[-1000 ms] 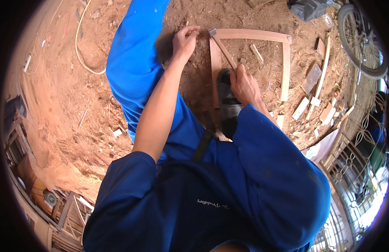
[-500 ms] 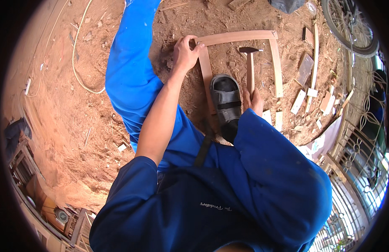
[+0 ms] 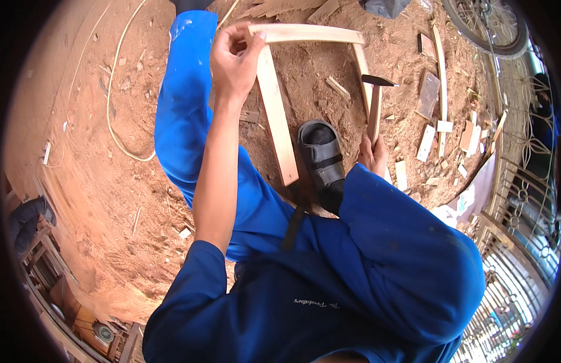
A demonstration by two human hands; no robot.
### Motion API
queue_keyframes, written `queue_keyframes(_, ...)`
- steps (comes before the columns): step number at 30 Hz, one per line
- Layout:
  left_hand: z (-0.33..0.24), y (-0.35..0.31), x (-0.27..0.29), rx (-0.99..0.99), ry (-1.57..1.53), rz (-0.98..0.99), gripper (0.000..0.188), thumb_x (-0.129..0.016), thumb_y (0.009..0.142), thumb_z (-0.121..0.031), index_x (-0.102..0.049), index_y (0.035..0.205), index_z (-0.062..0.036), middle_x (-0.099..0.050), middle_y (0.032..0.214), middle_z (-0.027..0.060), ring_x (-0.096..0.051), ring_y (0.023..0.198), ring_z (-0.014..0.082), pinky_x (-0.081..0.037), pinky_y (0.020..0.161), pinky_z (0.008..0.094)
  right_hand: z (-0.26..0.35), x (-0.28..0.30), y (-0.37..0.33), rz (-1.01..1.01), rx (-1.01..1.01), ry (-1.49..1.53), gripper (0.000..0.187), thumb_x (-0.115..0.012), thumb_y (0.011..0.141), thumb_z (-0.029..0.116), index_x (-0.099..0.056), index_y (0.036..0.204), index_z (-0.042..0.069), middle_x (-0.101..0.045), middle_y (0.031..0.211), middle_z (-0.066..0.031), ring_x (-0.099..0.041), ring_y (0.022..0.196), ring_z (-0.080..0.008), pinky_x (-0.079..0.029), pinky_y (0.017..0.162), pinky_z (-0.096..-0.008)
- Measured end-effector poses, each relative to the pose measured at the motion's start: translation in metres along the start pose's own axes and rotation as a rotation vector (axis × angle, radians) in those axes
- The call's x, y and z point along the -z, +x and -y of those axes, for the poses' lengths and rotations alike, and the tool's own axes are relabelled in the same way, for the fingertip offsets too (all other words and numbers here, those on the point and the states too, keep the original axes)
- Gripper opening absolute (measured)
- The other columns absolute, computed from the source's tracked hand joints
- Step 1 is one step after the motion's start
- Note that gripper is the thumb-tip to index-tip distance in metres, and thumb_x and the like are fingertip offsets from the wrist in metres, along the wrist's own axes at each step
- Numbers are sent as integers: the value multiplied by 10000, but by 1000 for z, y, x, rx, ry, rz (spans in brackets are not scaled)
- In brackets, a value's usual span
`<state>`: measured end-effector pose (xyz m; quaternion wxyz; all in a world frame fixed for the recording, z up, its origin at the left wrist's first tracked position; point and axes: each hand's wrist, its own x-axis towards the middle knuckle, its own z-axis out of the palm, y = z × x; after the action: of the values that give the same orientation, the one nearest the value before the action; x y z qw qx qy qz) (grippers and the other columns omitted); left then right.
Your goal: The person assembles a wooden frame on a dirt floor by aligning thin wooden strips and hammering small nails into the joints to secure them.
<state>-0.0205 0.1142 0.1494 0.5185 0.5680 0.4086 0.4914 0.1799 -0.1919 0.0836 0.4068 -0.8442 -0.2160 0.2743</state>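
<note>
Lifted since the earlier frame, the wooden frame (image 3: 277, 115) was at upper centre, left hand (image 3: 237, 63) pinching its corner, right hand (image 3: 372, 154) wrapped round a hammer (image 3: 375, 109); scraps (image 3: 425, 143) littered the dirt floor (image 3: 141, 193), perhaps furniture (image 3: 87, 317) lower left.

Gripping a three-sided wooden frame (image 3: 309, 33) at one corner with the left hand (image 3: 235, 65), holding a hammer (image 3: 376, 103) by its handle in the right hand (image 3: 372, 155)

From my remote post I log: one reddish-brown floor (image 3: 105, 206), strewn with chips and pale wood offcuts (image 3: 425, 143); one thin hose (image 3: 110, 115), curving at left. Right edge: one spoked wheel (image 3: 498, 27), one metal grille (image 3: 511, 225), strong light through its lower bars. Lower left: slatted woodwork (image 3: 45, 257).
</note>
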Motion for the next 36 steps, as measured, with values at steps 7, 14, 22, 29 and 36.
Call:
queue_keyframes(7, -156, 24, -44, -617, 49, -181, 223, -717, 962, -181, -675, 1085, 0, -693, 1033, 158, -684, 941, 219, -545, 812, 354, 9, 5, 11, -11, -39, 259, 246, -597, 1038, 280, -567, 953, 51, -506, 663, 15, -481, 550, -79, -383, 479, -281)
queue_keyframes(14, -172, 24, -39, -890, 14, 271, 318, -722, 898, 8, -677, 1212, 9, -718, 1102, 130, -730, 956, 201, -614, 782, 295, 14, 8, 7, 8, -89, 401, 225, -615, 1038, 276, -552, 1012, 62, -507, 682, 17, -500, 525, -77, -419, 443, -256)
queue_keyframes(22, -156, -31, -43, -533, 65, 529, 581, -710, 738, 215, -705, 1245, -70, -705, 1113, 114, -733, 985, 191, -632, 816, 301, 45, 0, 0, 132, -117, 258, 324, -773, 924, 257, -604, 1089, 34, -584, 738, -15, -541, 574, -97, -454, 511, -283)
queue_keyframes(29, -147, -58, -55, -439, 27, 609, 479, -775, 771, 105, -682, 1216, -45, -719, 1086, 123, -723, 955, 214, -598, 826, 324, 37, -25, 11, 116, 109, 204, 637, -901, 805, 261, -594, 1310, 22, -675, 923, -75, -653, 840, -195, -539, 754, -346)
queue_keyframes(36, -150, -64, -60, -590, -29, 665, 534, -842, 737, 104, -620, 1214, 14, -723, 1067, 200, -721, 974, 263, -607, 795, 332, 60, -21, 19, 190, 97, 464, 346, -768, 900, 104, -639, 1212, 29, -696, 888, -39, -590, 669, -103, -501, 597, -290)
